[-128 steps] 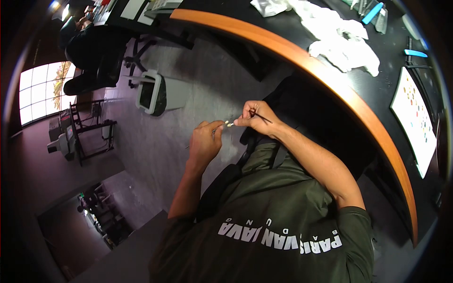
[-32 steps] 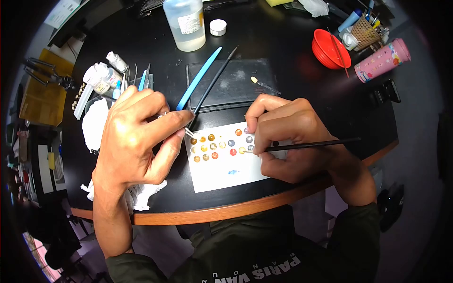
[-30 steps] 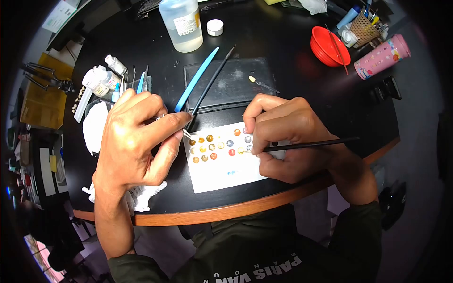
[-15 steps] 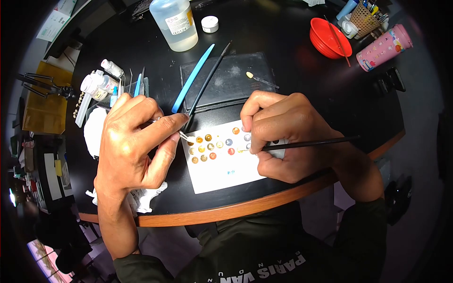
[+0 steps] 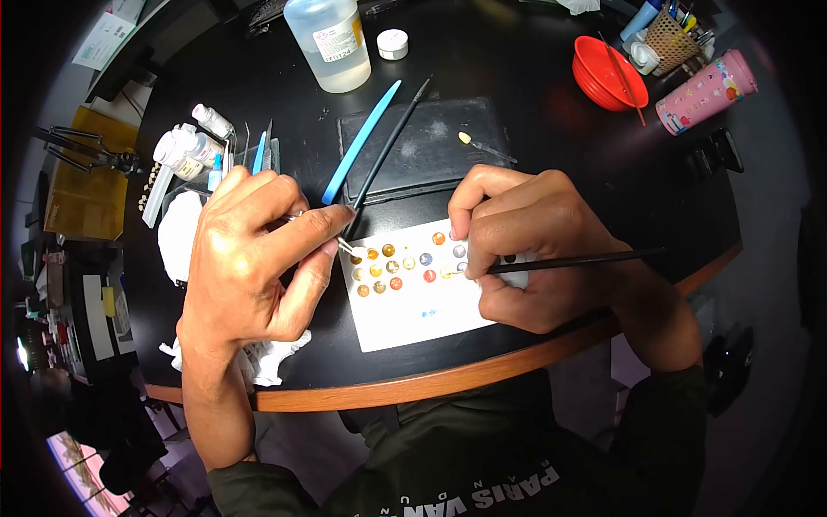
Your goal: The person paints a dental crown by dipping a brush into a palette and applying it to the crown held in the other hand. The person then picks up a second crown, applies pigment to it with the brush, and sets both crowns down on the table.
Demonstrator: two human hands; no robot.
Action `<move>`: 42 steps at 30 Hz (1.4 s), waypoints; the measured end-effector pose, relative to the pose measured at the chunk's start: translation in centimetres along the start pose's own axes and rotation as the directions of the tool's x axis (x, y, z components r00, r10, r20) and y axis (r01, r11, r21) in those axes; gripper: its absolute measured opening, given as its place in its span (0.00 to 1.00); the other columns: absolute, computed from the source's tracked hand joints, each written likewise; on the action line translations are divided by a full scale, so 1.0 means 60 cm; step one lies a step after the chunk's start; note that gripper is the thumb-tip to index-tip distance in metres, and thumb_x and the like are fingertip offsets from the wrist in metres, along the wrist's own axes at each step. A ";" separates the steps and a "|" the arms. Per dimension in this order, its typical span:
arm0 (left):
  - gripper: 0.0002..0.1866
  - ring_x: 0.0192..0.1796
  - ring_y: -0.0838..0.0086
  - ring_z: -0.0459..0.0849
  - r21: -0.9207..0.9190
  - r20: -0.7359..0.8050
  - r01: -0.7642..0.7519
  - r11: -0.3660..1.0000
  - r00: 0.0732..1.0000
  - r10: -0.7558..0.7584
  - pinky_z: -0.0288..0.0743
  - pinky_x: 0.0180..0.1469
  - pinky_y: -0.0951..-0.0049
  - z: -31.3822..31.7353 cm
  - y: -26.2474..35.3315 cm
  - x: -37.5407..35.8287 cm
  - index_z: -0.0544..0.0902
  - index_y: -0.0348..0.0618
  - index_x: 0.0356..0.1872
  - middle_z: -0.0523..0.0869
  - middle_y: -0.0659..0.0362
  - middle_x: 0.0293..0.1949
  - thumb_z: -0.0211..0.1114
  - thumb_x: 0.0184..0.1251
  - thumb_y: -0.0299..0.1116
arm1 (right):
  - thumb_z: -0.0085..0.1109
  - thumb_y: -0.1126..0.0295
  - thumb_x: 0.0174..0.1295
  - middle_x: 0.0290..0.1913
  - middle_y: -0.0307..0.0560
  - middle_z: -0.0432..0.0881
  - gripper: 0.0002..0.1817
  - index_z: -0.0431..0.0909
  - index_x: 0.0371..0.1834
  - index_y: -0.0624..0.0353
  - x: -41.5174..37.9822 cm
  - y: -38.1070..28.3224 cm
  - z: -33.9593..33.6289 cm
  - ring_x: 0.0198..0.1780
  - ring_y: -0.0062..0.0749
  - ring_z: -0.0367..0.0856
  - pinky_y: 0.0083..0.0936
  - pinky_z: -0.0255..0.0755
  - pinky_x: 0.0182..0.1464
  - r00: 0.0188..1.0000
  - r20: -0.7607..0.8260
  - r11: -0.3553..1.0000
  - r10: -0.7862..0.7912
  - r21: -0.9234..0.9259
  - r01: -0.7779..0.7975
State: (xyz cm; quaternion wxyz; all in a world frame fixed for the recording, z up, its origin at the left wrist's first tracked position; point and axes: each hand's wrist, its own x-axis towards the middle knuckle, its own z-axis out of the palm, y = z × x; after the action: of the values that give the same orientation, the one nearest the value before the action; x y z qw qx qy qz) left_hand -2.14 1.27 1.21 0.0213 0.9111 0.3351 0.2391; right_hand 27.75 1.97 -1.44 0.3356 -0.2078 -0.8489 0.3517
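Right at the grip, we pinch a thin black brush [image 5: 573,259] between thumb and fingers of our right hand [image 5: 534,250], its tip down on the white palette card [image 5: 413,306] among the rows of coloured dots [image 5: 405,263]. Our left hand [image 5: 254,258] has its thumb and forefinger pressed together on a slim metal holder whose small pale piece [image 5: 348,247] hangs just over the card's left edge. Beyond the card lie a dark mixing slab [image 5: 422,151], a blue spatula [image 5: 362,142] and a second brush [image 5: 389,142]. Farther off stand a clear liquid bottle [image 5: 332,39], a red bowl [image 5: 607,73] and a pink tumbler [image 5: 706,90]; crumpled tissue [image 5: 267,358] sits under our left wrist on the black table [image 5: 534,95].
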 end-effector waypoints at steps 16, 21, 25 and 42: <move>0.16 0.28 0.67 0.75 -0.007 0.006 -0.007 1.000 1.000 0.007 0.65 0.37 0.63 0.001 -0.001 -0.001 0.93 0.41 0.41 0.76 0.60 0.26 0.72 0.47 0.28 | 0.66 0.83 0.37 0.21 0.40 0.78 0.09 0.78 0.21 0.58 0.002 0.000 -0.001 0.38 0.38 0.86 0.28 0.74 0.30 1.000 0.003 1.000 -0.019 -0.011 0.019; 0.19 0.28 0.68 0.71 -0.047 0.003 0.009 0.999 1.000 -0.009 0.61 0.37 0.63 0.003 0.000 -0.001 0.95 0.38 0.43 0.75 0.60 0.24 0.70 0.48 0.29 | 0.66 0.84 0.37 0.22 0.40 0.79 0.10 0.80 0.23 0.58 0.003 -0.006 -0.006 0.40 0.39 0.87 0.28 0.76 0.32 1.000 0.026 1.000 0.015 -0.015 -0.015; 0.19 0.28 0.67 0.72 -0.075 0.007 0.013 0.997 1.000 -0.012 0.62 0.38 0.63 0.004 0.004 0.001 0.94 0.39 0.46 0.76 0.59 0.25 0.69 0.51 0.30 | 0.64 0.83 0.43 0.27 0.43 0.83 0.08 0.81 0.27 0.60 0.006 -0.014 -0.011 0.43 0.40 0.86 0.36 0.85 0.46 0.999 -0.038 1.000 0.000 -0.022 -0.001; 0.23 0.32 0.65 0.73 -0.102 -0.050 -0.060 0.993 0.997 0.055 0.64 0.39 0.63 0.023 0.033 0.002 0.94 0.51 0.58 0.75 0.61 0.29 0.76 0.58 0.31 | 0.64 0.86 0.57 0.31 0.47 0.84 0.10 0.76 0.36 0.60 0.009 -0.045 0.037 0.55 0.46 0.85 0.57 0.81 0.69 0.951 -0.252 0.976 -0.182 0.073 0.206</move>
State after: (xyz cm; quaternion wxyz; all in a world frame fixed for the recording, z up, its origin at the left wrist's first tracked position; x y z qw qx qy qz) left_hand -0.27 -0.02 0.40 0.0535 0.9122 0.2962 0.2778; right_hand 25.48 -0.55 -0.39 0.4800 -0.1481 -0.7992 0.3301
